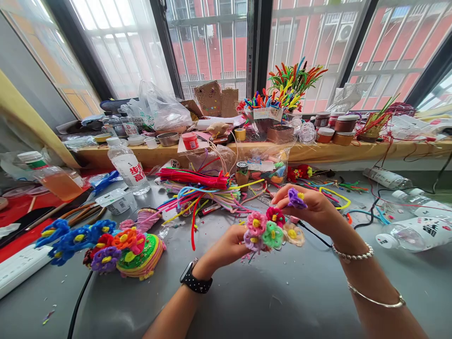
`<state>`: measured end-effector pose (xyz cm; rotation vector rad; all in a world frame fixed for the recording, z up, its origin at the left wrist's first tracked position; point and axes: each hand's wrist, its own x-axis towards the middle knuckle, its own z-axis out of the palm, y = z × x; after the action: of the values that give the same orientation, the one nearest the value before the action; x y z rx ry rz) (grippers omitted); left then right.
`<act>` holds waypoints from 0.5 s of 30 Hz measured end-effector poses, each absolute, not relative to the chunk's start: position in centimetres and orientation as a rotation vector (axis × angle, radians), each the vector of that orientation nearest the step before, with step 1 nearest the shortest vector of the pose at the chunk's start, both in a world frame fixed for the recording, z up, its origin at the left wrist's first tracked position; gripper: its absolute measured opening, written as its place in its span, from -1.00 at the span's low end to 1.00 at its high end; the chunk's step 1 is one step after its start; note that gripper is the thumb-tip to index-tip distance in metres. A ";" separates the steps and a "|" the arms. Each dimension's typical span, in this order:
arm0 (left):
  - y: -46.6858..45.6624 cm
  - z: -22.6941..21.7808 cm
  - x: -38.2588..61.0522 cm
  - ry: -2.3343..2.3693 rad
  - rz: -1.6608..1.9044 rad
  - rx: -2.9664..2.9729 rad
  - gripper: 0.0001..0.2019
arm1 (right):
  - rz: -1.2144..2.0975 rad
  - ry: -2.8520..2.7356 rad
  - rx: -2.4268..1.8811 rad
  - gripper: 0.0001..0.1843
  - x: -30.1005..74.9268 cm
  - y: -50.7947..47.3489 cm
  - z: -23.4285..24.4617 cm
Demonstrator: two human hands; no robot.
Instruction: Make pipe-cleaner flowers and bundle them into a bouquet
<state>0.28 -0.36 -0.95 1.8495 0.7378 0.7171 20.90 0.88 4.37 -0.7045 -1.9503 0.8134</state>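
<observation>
Close together, hands [228,247] at flowers [272,234]

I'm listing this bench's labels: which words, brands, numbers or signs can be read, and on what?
"步步高", probably: red characters on the upright bottle.
Other print is too small or blurred to read, including on the red jar, clear tub and nearest lying bottle.

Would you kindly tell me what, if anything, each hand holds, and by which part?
The left hand holds a flower bunch from its left side; the right hand holds a purple flower. Both exact grips are hidden.
</observation>
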 end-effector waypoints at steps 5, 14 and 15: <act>-0.4 -0.8 0.3 0.713 0.662 1.700 -0.75 | 0.873 -1.929 -0.683 -0.87 20.6 0.8 4.4; -0.3 -1.1 0.5 0.570 0.665 1.463 -0.79 | 0.861 -1.782 -0.656 -0.90 20.3 1.4 3.4; -0.3 -1.1 0.5 0.564 0.664 1.455 -0.79 | 0.885 -1.765 -0.635 -0.90 20.2 1.5 3.1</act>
<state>0.53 -0.32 -1.06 1.4551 0.5635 0.6639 20.22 1.53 3.15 -0.6354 -1.7654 0.8848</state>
